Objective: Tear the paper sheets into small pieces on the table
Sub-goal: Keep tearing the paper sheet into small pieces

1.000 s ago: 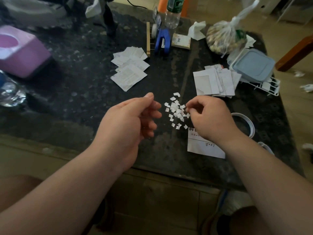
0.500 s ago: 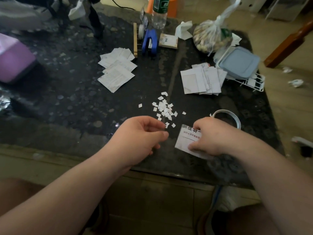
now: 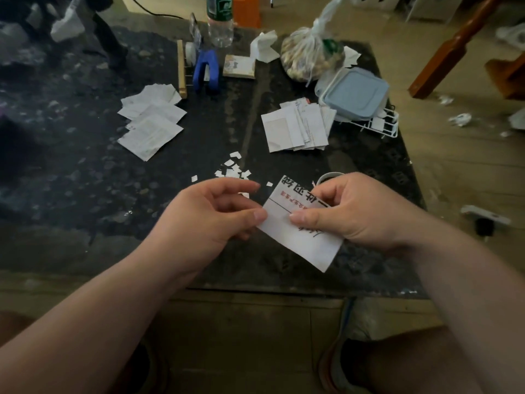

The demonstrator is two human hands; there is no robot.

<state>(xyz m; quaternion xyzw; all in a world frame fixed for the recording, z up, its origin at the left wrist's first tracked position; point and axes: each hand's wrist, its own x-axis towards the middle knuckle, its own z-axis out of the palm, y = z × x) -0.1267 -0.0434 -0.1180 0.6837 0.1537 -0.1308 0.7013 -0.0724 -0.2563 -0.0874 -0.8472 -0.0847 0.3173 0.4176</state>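
A white printed paper sheet [image 3: 305, 238] with black and red lettering hangs above the near part of the dark table [image 3: 85, 172]. My right hand [image 3: 349, 211] pinches the sheet from its right side, thumb on top. My left hand [image 3: 210, 220] pinches the sheet's left edge between thumb and fingers. Just beyond my left hand lies a small heap of torn paper bits [image 3: 231, 173]. Two stacks of paper sheets rest farther back, one at the left [image 3: 150, 123] and one at the right [image 3: 298, 126].
A white ring [image 3: 329, 176] peeks out behind my right hand. At the back stand a blue stapler [image 3: 206, 72], a plastic bottle [image 3: 220, 21], a tied bag of nuts [image 3: 309, 56] and a blue-grey lidded box [image 3: 355, 93] on a white wire rack [image 3: 380, 126]. Floor lies to the right.
My right hand has lifted the printed sheet off the table. My left hand has come across and taken its left edge. The view has shifted nearer.
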